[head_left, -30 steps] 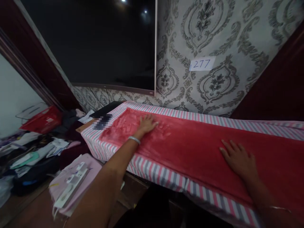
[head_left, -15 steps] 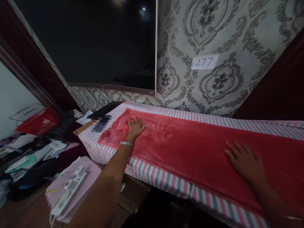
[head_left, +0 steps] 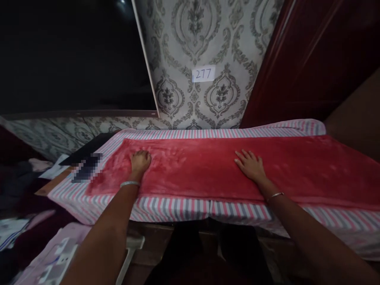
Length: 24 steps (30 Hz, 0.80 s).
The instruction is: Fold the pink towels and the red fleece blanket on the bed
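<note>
A plush red blanket (head_left: 196,170), folded into a long strip, lies over a striped cloth (head_left: 178,208) on a long table. On the blanket's left part rests my left hand (head_left: 141,161), its fingers curled down into the plush; their tips are hidden. My right hand (head_left: 251,164) lies flat near the middle of the blanket, fingers outstretched and slightly apart, with nothing held. The plush looks rubbed and uneven around my left hand. Each wrist wears a bangle.
A dark blurred-out item (head_left: 87,168) lies at the table's left end, near a black flat object (head_left: 89,148). Behind stand a large television (head_left: 74,59) and a patterned wall with a paper label (head_left: 203,74). A white power strip (head_left: 59,257) and clothes are at lower left.
My view has turned to the right. The spread fingers of my left hand have curled in on the blanket. My right hand stays open on the blanket, now nearer the middle of the picture.
</note>
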Each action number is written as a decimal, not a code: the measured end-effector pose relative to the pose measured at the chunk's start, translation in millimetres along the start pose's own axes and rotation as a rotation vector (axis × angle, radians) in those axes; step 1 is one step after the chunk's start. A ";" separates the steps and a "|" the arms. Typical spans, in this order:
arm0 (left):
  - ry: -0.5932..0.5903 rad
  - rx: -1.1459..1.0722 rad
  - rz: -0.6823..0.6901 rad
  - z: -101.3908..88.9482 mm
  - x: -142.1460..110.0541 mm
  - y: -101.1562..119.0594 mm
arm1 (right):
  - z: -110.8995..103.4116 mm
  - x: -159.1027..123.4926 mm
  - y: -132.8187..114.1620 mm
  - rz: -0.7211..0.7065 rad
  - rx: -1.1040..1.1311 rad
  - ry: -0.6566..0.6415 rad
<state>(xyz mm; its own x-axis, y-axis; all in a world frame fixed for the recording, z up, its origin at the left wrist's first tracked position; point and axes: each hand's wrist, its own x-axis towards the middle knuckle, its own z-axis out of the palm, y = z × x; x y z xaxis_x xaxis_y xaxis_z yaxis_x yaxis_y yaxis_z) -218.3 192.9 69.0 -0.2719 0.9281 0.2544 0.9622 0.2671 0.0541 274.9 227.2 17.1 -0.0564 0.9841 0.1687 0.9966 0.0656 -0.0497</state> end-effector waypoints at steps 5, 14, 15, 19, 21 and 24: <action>-0.042 -0.006 0.009 -19.4 1.0 20.2 | -12.9 5.5 -8.2 0.081 0.092 -0.097; -0.123 -0.127 0.504 4.3 -32.8 191.7 | -22.9 -15.6 -89.4 -0.104 0.179 0.018; -0.135 -0.120 0.533 8.5 -40.0 203.7 | -21.3 -18.5 -93.4 -0.118 0.179 0.002; -0.142 -0.063 0.553 17.6 -55.2 218.7 | -19.0 -24.2 -95.7 -0.136 0.185 -0.022; -0.136 -0.043 0.563 17.9 -55.0 216.5 | -20.5 -22.4 -93.3 -0.138 0.199 -0.037; -0.125 -0.010 0.571 17.0 -51.6 214.1 | -24.1 -13.8 -83.5 -0.178 0.229 -0.085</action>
<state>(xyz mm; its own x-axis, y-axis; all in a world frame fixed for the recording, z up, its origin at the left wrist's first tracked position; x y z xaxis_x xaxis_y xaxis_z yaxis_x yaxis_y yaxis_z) 1.4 206.6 51.1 0.2903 0.9481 0.1299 0.9569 -0.2863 -0.0492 194.0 204.2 42.6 -0.2436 0.9634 0.1124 0.9316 0.2646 -0.2490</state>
